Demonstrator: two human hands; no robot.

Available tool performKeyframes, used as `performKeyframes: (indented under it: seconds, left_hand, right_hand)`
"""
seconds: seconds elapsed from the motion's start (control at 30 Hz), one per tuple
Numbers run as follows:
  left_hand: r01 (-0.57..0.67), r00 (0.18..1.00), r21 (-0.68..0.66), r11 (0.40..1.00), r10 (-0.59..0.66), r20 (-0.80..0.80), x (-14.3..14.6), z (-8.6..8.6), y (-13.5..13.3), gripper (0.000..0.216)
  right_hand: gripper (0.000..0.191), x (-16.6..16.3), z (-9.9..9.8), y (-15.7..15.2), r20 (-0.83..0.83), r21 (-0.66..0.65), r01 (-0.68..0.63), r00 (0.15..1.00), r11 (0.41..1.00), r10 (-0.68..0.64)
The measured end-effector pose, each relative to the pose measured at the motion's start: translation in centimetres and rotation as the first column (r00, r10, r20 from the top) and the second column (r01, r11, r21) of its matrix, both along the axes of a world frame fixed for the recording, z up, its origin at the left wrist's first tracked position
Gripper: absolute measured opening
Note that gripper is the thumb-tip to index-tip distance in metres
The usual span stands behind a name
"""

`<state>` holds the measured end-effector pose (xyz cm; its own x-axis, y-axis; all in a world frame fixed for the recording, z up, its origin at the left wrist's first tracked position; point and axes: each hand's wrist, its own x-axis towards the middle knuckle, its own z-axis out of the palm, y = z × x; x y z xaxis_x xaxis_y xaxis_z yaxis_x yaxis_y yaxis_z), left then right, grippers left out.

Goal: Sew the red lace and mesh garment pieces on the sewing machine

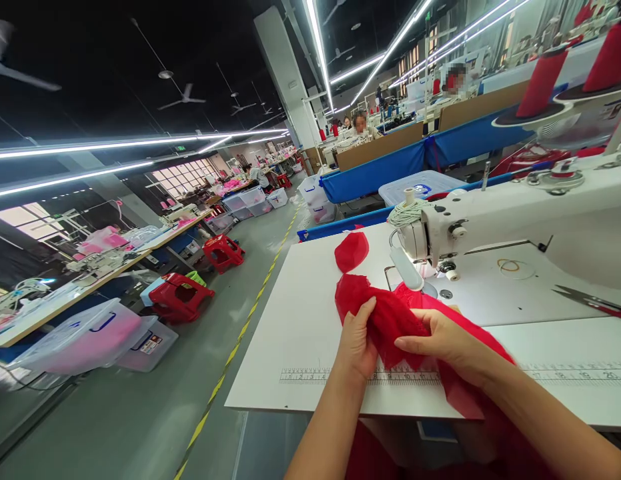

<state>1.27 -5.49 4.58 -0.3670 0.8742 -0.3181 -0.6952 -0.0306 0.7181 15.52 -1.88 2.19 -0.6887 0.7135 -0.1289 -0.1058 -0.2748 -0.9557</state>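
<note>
Both my hands grip a bunched piece of red fabric (397,323) over the front of the white sewing table (270,333). My left hand (359,340) pinches it at the left, thumb on top. My right hand (440,337) has its thumb and fingers closed on the cloth further right. More of the fabric runs under my right forearm and hangs over the table's front edge. A separate red cloth piece (351,251) lies flat behind my left hand. The sewing machine (465,223) stands just beyond, with red cloth near its needle area.
Scissors (590,301) lie at the right by a thin ring of thread or elastic (510,267). A printed ruler strip (305,377) runs along the table front. Red thread cones (543,83) stand at upper right. Red stools (183,298) and plastic bins (85,337) line the aisle at left.
</note>
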Motion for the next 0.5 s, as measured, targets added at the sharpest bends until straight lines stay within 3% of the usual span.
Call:
performKeyframes:
  seconds: [0.1,0.2,0.33,0.5]
  left_hand:
    - [-0.032,0.999,0.0,0.999,0.032,0.021,0.0,0.3,0.2,0.027]
    - [-0.073,0.995,0.018,0.997,0.071,0.066,0.0,0.8,0.5,0.02]
    - [-0.149,0.98,-0.019,0.989,0.15,0.132,-0.4,1.1,1.4,0.009]
    - [-0.175,0.97,-0.087,0.981,0.187,0.157,-1.3,0.3,2.7,0.011]
  right_hand:
    - [0.033,0.0,0.1,-0.2,0.017,-0.012,-0.008,1.0,1.0,0.008]
    - [0.041,-0.4,0.4,-0.5,0.02,0.007,-0.012,1.0,1.0,0.012]
    - [0.057,-1.5,0.0,-0.9,0.009,0.153,0.025,1.0,0.988,-0.027]
    - [0.059,-2.5,-0.9,-1.8,0.009,0.336,-0.007,1.0,0.942,0.004]
